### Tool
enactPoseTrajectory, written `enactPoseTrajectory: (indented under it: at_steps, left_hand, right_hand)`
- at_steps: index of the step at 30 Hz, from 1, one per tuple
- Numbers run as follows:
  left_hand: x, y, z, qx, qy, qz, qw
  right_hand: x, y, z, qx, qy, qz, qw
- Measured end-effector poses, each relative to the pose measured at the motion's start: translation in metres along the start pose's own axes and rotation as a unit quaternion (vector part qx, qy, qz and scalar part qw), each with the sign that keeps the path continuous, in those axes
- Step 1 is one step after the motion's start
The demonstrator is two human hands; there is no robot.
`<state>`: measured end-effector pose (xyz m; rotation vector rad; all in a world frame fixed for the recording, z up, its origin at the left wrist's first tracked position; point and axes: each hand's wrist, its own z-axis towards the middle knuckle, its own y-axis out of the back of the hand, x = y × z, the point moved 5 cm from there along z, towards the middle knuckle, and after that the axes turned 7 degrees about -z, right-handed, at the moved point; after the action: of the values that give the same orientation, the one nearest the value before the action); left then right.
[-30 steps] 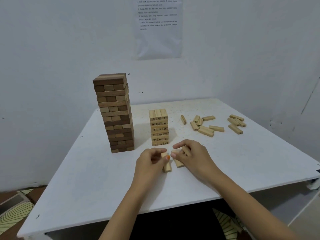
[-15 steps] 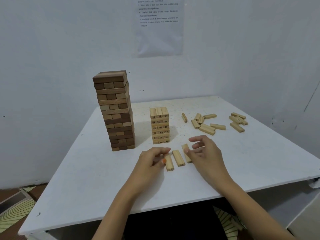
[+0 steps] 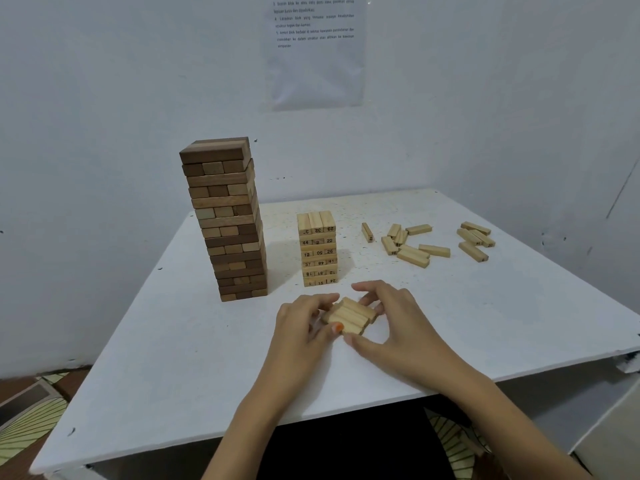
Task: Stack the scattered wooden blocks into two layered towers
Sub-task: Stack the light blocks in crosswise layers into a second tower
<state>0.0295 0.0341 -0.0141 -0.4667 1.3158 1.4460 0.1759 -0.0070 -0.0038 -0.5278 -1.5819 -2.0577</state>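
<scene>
Two towers [image 3: 227,230], white table [image 3: 156,375], pale walls [image 3: 104,98]

Both forearms [image 3: 457,386] are slender and bare along all their visible length. The left hand [image 3: 299,323] has a left thumbnail [image 3: 337,328] painted bright orange. The right hand [image 3: 398,323] has a right thumbnail [image 3: 347,337] that looks pale pink.

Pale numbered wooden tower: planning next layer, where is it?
Head view: the pale numbered wooden tower stands on the white table, right of the tall brown wooden tower.
</scene>
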Motion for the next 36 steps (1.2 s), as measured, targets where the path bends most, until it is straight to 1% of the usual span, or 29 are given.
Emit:
enactPoseTrajectory:
  at_steps: [1, 3, 5, 7, 9, 11, 12, 14, 15, 19, 23, 31, 34, 36]
  left_hand:
    - [-0.002, 0.001, -0.002, -0.014, -0.003, 0.007, 1.0]
    - [-0.005, 0.004, -0.007, -0.037, -0.009, 0.024, 0.999]
    - [-0.007, 0.005, -0.011, -0.044, -0.013, 0.038, 0.998]
    - [-0.011, 0.007, -0.015, -0.044, -0.005, 0.063, 0.997]
    - [-0.013, 0.007, -0.019, -0.028, 0.006, 0.148, 0.989]
    - [-0.011, 0.005, -0.022, 0.019, 0.038, 0.252, 0.967]
    - [-0.009, 0.002, -0.024, 0.055, 0.061, 0.283, 0.956]
    - [-0.006, -0.004, -0.028, 0.119, 0.091, 0.313, 0.938]
    - [-0.006, -0.006, -0.028, 0.135, 0.091, 0.328, 0.93]
    - [-0.009, -0.013, -0.024, 0.143, 0.081, 0.37, 0.914]
    - [-0.011, -0.019, -0.023, 0.145, 0.068, 0.376, 0.913]
    - [-0.01, -0.023, -0.021, 0.151, 0.083, 0.345, 0.923]
    - [-0.009, -0.019, -0.019, 0.153, 0.087, 0.317, 0.932]
    - [-0.015, -0.009, -0.018, 0.157, 0.095, 0.255, 0.949]
  right_hand:
    - [-0.001, 0.001, 0.001, 0.005, 0.004, 0.016, 1.0]
    - [-0.005, 0.003, 0.003, 0.045, 0.008, 0.042, 0.998]
    - [-0.007, 0.005, 0.004, 0.091, 0.019, 0.06, 0.994]
    - [-0.008, 0.008, 0.002, 0.118, 0.022, 0.053, 0.991]
    - [-0.009, 0.008, -0.002, 0.133, 0.028, 0.003, 0.991]
    - [-0.011, 0.006, -0.006, 0.133, 0.025, -0.092, 0.986]
    - [-0.012, 0.004, -0.009, 0.137, 0.02, -0.141, 0.98]
    - [-0.01, -0.004, -0.013, 0.15, 0.018, -0.225, 0.962]
    - [-0.009, -0.008, -0.015, 0.155, 0.016, -0.251, 0.955]
    - [-0.008, -0.012, -0.015, 0.167, -0.007, -0.289, 0.943]
    - [-0.007, -0.014, -0.015, 0.177, 0.0, -0.326, 0.929]
    - [-0.004, -0.016, -0.012, 0.175, 0.0, -0.34, 0.924]
    - [-0.007, -0.012, -0.011, 0.2, -0.007, -0.298, 0.933]
    - [-0.011, -0.004, -0.01, 0.197, 0.006, -0.24, 0.951]
